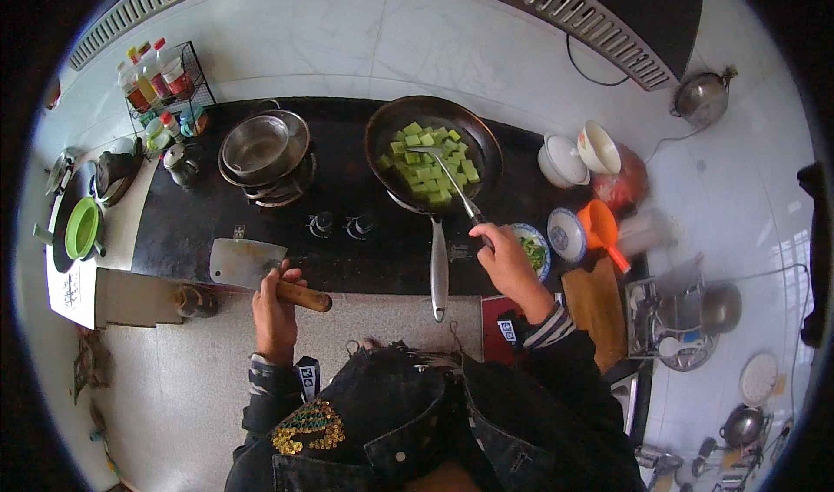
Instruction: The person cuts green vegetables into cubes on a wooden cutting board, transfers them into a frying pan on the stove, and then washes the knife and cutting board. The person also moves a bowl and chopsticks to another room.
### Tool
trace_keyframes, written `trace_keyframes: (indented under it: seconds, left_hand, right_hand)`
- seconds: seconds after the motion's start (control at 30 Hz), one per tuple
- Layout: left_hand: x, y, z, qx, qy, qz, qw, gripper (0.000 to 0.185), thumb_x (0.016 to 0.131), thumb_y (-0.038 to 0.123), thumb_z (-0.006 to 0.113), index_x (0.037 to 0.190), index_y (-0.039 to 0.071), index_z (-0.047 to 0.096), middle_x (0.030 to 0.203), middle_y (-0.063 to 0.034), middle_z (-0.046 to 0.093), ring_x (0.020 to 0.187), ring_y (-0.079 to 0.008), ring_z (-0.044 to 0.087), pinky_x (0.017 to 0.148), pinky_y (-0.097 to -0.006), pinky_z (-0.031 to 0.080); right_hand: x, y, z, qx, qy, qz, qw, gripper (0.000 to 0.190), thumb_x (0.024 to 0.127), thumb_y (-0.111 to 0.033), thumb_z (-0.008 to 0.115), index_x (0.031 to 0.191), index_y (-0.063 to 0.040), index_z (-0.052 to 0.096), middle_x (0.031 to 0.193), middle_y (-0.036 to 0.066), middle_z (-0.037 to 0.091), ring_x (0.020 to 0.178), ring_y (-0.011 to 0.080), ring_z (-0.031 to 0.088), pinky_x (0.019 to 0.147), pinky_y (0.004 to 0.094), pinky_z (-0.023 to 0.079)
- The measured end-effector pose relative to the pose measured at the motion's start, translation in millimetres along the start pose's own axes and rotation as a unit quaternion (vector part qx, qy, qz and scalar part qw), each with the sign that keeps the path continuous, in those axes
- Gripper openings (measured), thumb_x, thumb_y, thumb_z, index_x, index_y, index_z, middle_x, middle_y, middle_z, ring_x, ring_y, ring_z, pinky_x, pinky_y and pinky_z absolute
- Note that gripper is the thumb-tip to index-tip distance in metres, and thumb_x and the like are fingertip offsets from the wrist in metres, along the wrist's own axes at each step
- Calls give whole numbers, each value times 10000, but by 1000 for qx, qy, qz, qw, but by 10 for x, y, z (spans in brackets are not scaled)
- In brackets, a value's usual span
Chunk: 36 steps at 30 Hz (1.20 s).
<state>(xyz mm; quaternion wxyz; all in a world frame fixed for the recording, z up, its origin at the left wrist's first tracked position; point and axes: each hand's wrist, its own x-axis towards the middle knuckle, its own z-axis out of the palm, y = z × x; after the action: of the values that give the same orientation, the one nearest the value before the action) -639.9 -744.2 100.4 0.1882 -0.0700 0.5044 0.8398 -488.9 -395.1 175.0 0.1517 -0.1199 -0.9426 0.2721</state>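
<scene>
My left hand [277,316] grips a cleaver [244,260] near the join of its wooden handle and broad blade. The blade hangs over the front edge of the black stovetop. In my right hand [511,264] is the dark handle of a metal spatula [459,189]. Its head rests among green vegetable cubes [423,176] in a dark frying pan [485,146]. The pan sits on the right burner, its metal handle [439,270] pointing towards me. Just beyond my right hand, partly hidden by it, a patterned plate [546,264] holds chopped greens [533,255].
Nested metal pans [300,133] stand on the left burner. At the back left is a wire rack [195,68] with bottles [153,71]. Right of the pan are a lidded white pot [561,163], an orange ladle [596,225] and a wooden cutting board [596,316].
</scene>
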Motion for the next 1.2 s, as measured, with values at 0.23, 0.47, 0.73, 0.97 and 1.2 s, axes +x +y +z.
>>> trace_keyframes:
  seconds: [0.23, 0.47, 0.73, 0.97, 1.2]
  left_hand:
    - [-36, -40, -28, 13, 22, -9, 1000, 477, 942, 326, 530, 1214, -66, 530, 959, -118, 654, 865, -209, 623, 851, -335, 490]
    - [-61, -8, 6, -6, 13, 5, 1000, 457, 947, 315, 521, 1202, -64, 537, 952, -121, 654, 859, -209, 622, 845, -336, 489]
    - [-140, -28, 12, -12, 25, 3, 1000, 449, 950, 303, 518, 1199, -70, 536, 944, -117, 648, 853, -201, 609, 842, -335, 483]
    - [-146, -46, 41, 4, 41, -6, 999, 453, 950, 299, 515, 1203, -77, 531, 925, -111, 640, 847, -194, 604, 827, -326, 485]
    - [-126, -63, 75, -6, 30, 1, 1000, 460, 955, 299, 505, 1207, -84, 529, 911, -108, 633, 838, -192, 599, 811, -324, 485]
  right_hand:
    - [-259, -35, -379, 25, -3, 71, 997, 302, 816, -7, 526, 1090, -86, 624, 941, 145, 558, 848, 309, 563, 761, 359, 453]
    - [-110, -60, -97, -16, -32, 44, 998, 308, 806, -23, 561, 1090, -113, 640, 920, 142, 538, 832, 316, 557, 737, 376, 455]
    - [9, 129, -67, -8, 16, 25, 1000, 295, 834, -82, 570, 1114, -143, 641, 950, 160, 528, 814, 345, 571, 707, 421, 476]
    - [-231, 122, -91, 3, -18, 62, 998, 335, 823, -43, 567, 1135, -134, 647, 922, 149, 536, 784, 329, 567, 689, 394, 466]
    - [-267, 99, -144, -5, -8, 38, 999, 369, 791, 11, 563, 1124, -115, 662, 882, 131, 542, 754, 275, 558, 665, 354, 454]
